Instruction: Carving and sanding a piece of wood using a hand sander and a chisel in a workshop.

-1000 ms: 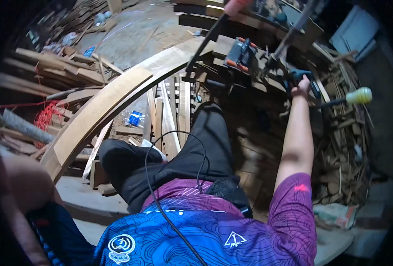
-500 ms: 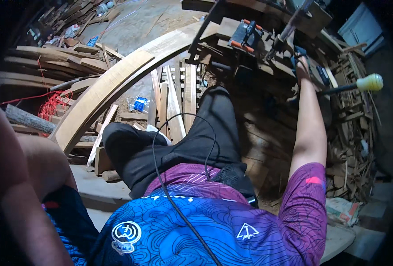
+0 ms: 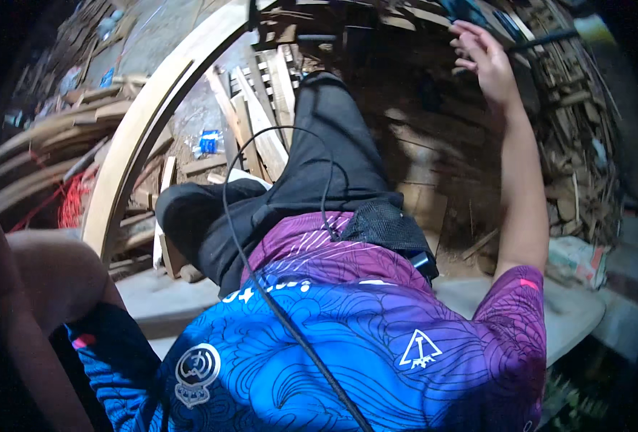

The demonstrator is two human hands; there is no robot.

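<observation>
My right hand [image 3: 483, 56] is raised at the top right with its arm stretched out. The fingers are loosely apart and hold nothing. Just above the fingertips a teal and dark tool [image 3: 464, 10] is cut off by the top edge. A dark rod with a pale yellow handle [image 3: 558, 36] lies just right of the hand. Only my left arm [image 3: 41, 288] shows, at the lower left, and the hand itself is out of the picture. A black cable [image 3: 261, 288] runs down over my blue and purple shirt and black trousers [image 3: 319, 158].
A long curved wooden beam [image 3: 139, 137] arcs from the left up to the top centre. Loose planks [image 3: 261, 122] lie beside my leg, with a blue packet [image 3: 207, 142] among them. Scrap wood [image 3: 578, 144] is piled at the right, a red cord [image 3: 74, 201] lies at the left, and a white bag [image 3: 578, 261] lies at the lower right.
The view has tipped downward, so the clamps and tools slid to the top edge. My right hand, earlier closed around a tool there, now shows its fingers apart.
</observation>
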